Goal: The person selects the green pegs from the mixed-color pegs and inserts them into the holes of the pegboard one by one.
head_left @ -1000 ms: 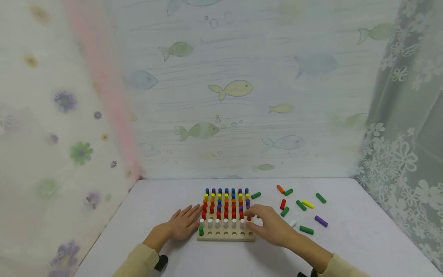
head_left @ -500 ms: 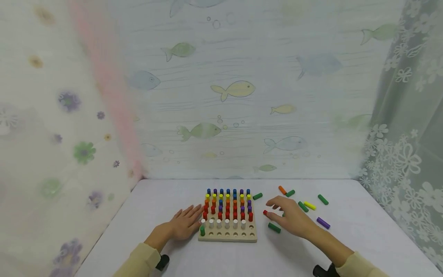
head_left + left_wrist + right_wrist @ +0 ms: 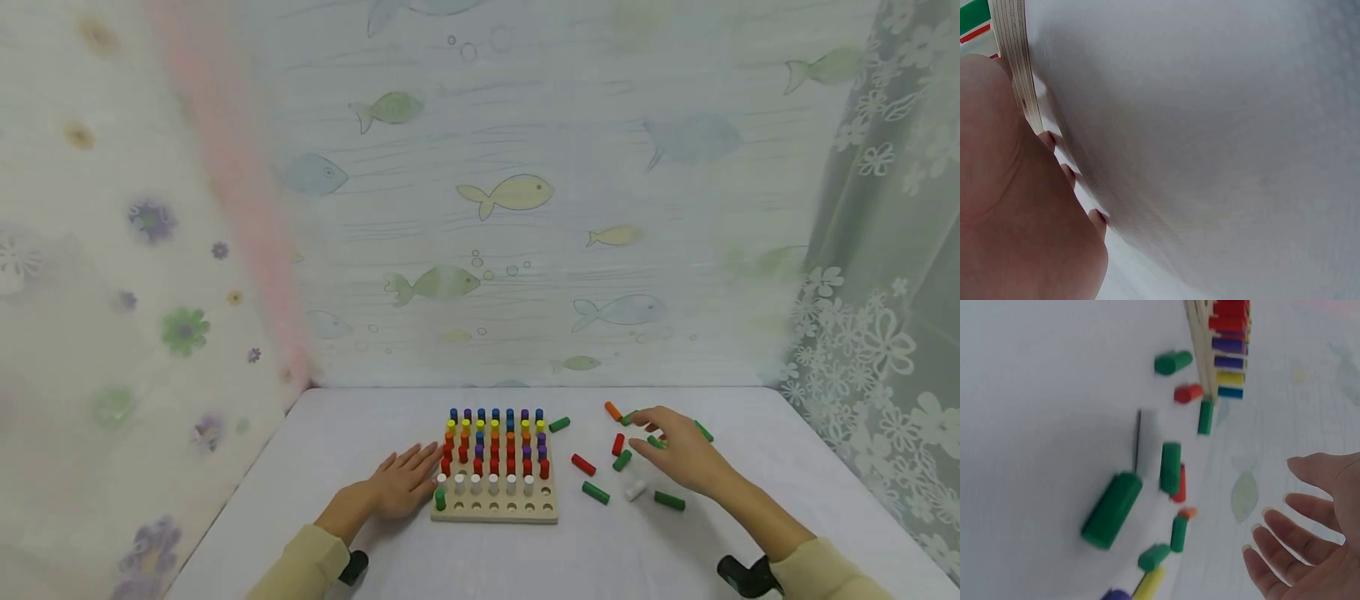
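Observation:
A wooden pegboard (image 3: 495, 517) stands on the white table with rows of coloured pegs upright in its holes. Its front row has one green peg (image 3: 439, 499) at the left end. Flat on the table, my left hand (image 3: 405, 483) has its fingertips at the board's left edge; in the left wrist view the palm (image 3: 1016, 187) lies beside the wooden edge. To the right, my right hand (image 3: 686, 450) hovers over loose pegs with its fingers spread and nothing between them. Nearest below its thumb are a red peg (image 3: 618, 444) and a short green peg (image 3: 622, 460).
Loose pegs lie right of the board: a red one (image 3: 583, 464), a green one (image 3: 596, 492), a white one (image 3: 635, 490), another green one (image 3: 670, 501) and an orange one (image 3: 613, 411). A yellow peg (image 3: 1149, 584) shows in the right wrist view. Patterned curtains (image 3: 480, 250) hang behind.
My right hand has moved from the board's right side out to the right over the loose pegs. A red peg, half a second ago at its fingers, now lies by the board. My left hand stays put.

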Demonstrator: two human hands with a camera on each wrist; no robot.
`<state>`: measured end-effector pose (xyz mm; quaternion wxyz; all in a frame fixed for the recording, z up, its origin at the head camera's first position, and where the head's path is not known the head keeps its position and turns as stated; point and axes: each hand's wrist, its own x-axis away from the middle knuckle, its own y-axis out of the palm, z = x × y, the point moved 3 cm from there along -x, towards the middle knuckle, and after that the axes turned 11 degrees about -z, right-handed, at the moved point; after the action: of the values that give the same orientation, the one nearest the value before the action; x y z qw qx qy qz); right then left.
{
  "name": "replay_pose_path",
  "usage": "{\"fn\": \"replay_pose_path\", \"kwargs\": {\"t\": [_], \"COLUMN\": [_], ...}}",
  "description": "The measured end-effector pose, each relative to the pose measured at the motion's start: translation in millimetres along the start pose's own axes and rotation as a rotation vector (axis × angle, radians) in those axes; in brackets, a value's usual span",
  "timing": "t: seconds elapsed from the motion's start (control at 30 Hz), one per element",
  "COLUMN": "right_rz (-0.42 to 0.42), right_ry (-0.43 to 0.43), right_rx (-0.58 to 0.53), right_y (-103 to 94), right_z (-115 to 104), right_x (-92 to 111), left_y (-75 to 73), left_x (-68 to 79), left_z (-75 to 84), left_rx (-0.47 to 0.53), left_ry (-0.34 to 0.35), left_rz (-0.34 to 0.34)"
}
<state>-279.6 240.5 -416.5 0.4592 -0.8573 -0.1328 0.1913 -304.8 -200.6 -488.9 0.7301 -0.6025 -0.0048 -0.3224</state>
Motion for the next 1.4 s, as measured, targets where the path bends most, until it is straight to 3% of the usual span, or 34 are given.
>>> {"fn": "replay_pose_path", "kwargs": {"t": [0.27,0.47,0.63,0.8,1.17,1.4], "right_rz": [0.016,0.003,0.005,-0.015,-0.089,-0.131], "right_ry": [0.068,0.157,0.204,0.258,0.391,0.445], "right_rx": [0.04,0.072,0.08,0.055,-0.055,-0.084], "right_y": [-15.1,-17.0,-19.8,-22.8,-22.7,-19.7], "right_z": [30,58,80,99,125,134], "right_x": [7,13,18,17,13,10], "left_y": [-2.3,2.9,-1.0,-5.3,7.8,8.6], "left_x": [3.4,-1.7,3.0,8.1,-8.1,-8.3], "left_z": [3.9,-1.9,3.5,9.3,-9.6,-9.6], "left_rx": [-0.009,-0.001,0.0,-0.004,0.006,0.013], "left_ry": [-0.013,0.008,0.0,-0.012,0.013,0.018], "left_rz": [-0.014,0.006,-0.012,-0.013,0.019,0.02]}}
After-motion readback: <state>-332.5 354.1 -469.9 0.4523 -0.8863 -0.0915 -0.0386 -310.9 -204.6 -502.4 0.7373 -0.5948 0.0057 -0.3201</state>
